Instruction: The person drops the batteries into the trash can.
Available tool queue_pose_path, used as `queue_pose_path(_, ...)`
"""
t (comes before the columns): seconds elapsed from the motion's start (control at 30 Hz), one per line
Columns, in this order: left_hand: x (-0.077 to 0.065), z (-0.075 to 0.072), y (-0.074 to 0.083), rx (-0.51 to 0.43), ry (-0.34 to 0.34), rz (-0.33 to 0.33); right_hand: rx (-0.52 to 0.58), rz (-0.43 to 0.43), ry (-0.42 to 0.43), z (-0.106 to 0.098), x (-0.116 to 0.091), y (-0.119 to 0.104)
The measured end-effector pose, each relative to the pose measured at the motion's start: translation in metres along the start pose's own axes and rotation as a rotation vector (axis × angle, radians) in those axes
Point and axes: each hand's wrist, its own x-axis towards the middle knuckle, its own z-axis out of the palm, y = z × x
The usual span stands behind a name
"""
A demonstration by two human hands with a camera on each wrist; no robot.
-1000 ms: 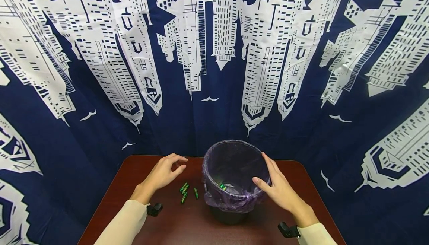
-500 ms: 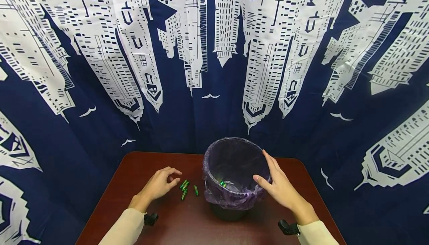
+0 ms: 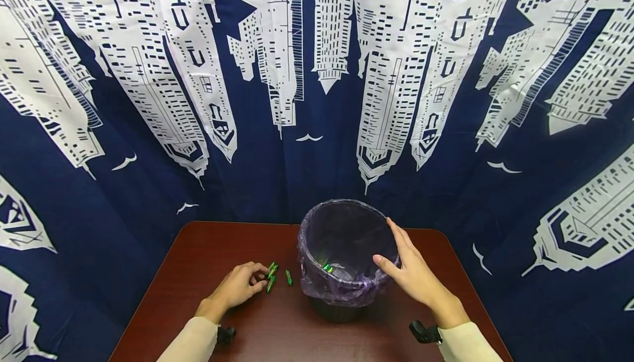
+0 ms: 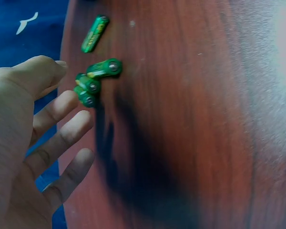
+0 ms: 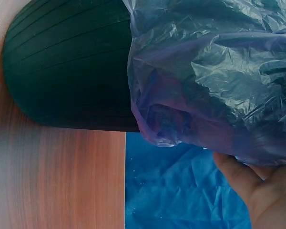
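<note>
My left hand point(image 3: 239, 284) reaches down to a small group of green batteries point(image 3: 271, 283) on the table, its fingertips right beside them. The left wrist view shows thumb and fingers spread loosely around the near end of the group, with a gap between them; one battery point(image 4: 95, 33) lies apart. At the right, my right hand point(image 3: 416, 277) holds the rim of a dark trash bin point(image 3: 337, 311), thumb over the opening and fingers along the outside. A purple plastic liner point(image 5: 181, 90) folds over the rim. Several green batteries point(image 3: 327, 268) lie inside the bin.
The reddish-brown wooden table point(image 3: 208, 252) carries the bin right of its middle. Behind it hangs a navy curtain point(image 3: 247, 197) with white buildings printed upside down. A small black camera point(image 3: 424, 332) is strapped to the right wrist.
My left hand has come down beside the batteries on the table. The right hand stays on the bin's rim, and the head view has tilted slightly.
</note>
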Motion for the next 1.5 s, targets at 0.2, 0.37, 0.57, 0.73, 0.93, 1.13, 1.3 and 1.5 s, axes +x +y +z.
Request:
queue_pose_path(0.2,0.001,0.007,0.001,0.035,-0.012,0.053,0.003,-0.002,0.002,-0.001,0.002,0.000)
queue_pose_path(0.37,0.003,0.013,-0.001,0.057,-0.032,0.060,0.003,-0.003,0.001,-0.001,0.002,0.000)
queue_pose_path(0.57,0.005,0.021,-0.001,0.074,-0.030,0.075,0.007,-0.002,0.006,0.000,0.001,0.000)
queue_pose_path(0.73,0.006,0.026,0.004,0.107,0.002,0.072,0.010,-0.007,0.014,0.001,0.000,0.001)
queue_pose_path(0.93,0.009,0.033,0.008,0.151,0.007,0.053,0.013,-0.011,0.020,0.001,0.001,0.001)
queue_pose_path(1.13,0.012,0.038,0.010,0.142,-0.016,0.051,0.019,-0.020,0.020,0.000,0.002,0.001)
queue_pose_path(1.3,0.011,0.039,0.011,0.123,-0.024,0.057,0.024,-0.016,0.019,0.000,0.000,0.003)
queue_pose_path(1.5,0.008,0.039,0.010,0.084,-0.039,0.056,0.031,-0.033,0.030,0.002,-0.001,0.004)
